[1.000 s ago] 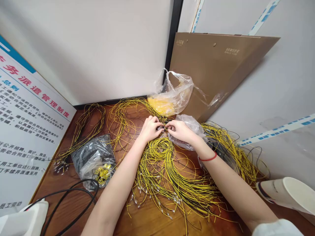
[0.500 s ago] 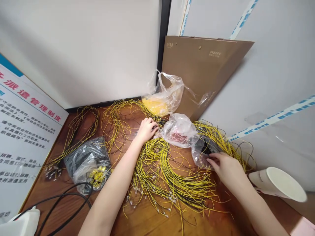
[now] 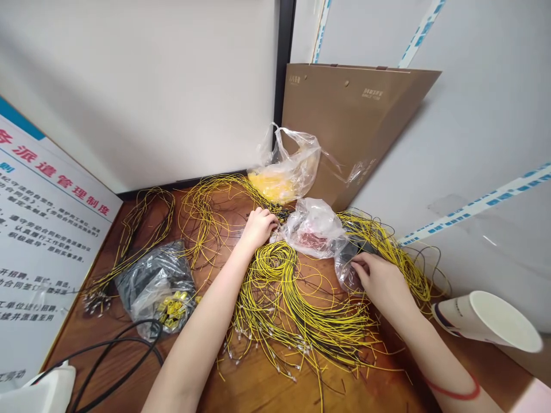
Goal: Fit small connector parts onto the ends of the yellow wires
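Observation:
My left hand (image 3: 260, 228) is closed with bent fingers at the top of a coiled bundle of yellow and black wires (image 3: 275, 258); whatever it grips is too small to make out. To the right, my right hand (image 3: 379, 278) has thumb and fingers pinched together at the edge of a clear plastic bag with dark contents (image 3: 348, 272). What sits between those fingertips is hidden. Between the hands lies another clear bag with reddish contents (image 3: 314, 238). The bundle's loose wire ends, several with small pale tips, fan out toward me.
A bag of yellow pieces (image 3: 279, 183) leans at the back by a brown board (image 3: 344, 120). On the left are a dark bag with yellow parts (image 3: 157, 275), more wires (image 3: 148, 221) and a black cable (image 3: 107, 344). A paper cup (image 3: 482, 321) lies tilted at right.
My right hand left the left hand's fingertips and moved right to the bag with dark contents, then shifted slightly up and left there. My left hand stayed by the coil. The view turned slightly right.

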The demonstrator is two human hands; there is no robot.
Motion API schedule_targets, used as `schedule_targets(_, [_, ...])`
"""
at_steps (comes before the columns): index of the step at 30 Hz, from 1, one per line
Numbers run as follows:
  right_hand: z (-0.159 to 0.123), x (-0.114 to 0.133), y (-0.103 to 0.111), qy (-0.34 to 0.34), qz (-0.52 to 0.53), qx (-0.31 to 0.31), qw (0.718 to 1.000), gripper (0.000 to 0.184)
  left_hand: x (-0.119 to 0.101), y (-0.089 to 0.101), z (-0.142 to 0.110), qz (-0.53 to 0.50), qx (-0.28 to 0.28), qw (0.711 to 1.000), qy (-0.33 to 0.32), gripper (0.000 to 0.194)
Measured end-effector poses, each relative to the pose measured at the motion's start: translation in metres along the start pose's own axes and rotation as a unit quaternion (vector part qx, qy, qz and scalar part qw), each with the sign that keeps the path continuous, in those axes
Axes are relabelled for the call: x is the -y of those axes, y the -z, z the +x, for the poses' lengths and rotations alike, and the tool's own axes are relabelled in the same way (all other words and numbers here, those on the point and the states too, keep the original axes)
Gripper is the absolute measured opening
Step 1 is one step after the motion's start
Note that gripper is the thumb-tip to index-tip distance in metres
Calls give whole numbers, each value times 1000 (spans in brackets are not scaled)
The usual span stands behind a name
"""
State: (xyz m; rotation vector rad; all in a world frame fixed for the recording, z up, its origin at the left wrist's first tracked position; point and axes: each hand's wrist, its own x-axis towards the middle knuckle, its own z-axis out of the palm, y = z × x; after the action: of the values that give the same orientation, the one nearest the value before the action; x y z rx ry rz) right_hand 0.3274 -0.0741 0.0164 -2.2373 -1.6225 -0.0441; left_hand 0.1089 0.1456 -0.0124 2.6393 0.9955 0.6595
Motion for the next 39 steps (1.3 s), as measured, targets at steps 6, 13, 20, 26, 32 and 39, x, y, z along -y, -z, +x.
schedule_targets(6, [-5,6,2,-50,62,-51,996,20,5,-2,-3,-43,-47,998,14,15])
schedule_targets(13, [-6,23,25,-65,142,-108,982,20,5,-1,-2,-57,-56,997,25,18])
schedule_targets(20, [29,84,24,-45,463,-18,885,14,7,-1,-5,-77,-67,994,23,15])
schedule_targets(26, [96,129,-41,-63,584,57,807,27,7,0,-5,-83,-57,994,31,15])
schedule_targets(32, [120,132,-87,-55,559,23,827,16,9,-1,-4,-81,-52,995,31,18])
schedule_targets(39, [116,123,-93,-8,500,10,866,8,9,-1,-3,-81,-54,994,39,19])
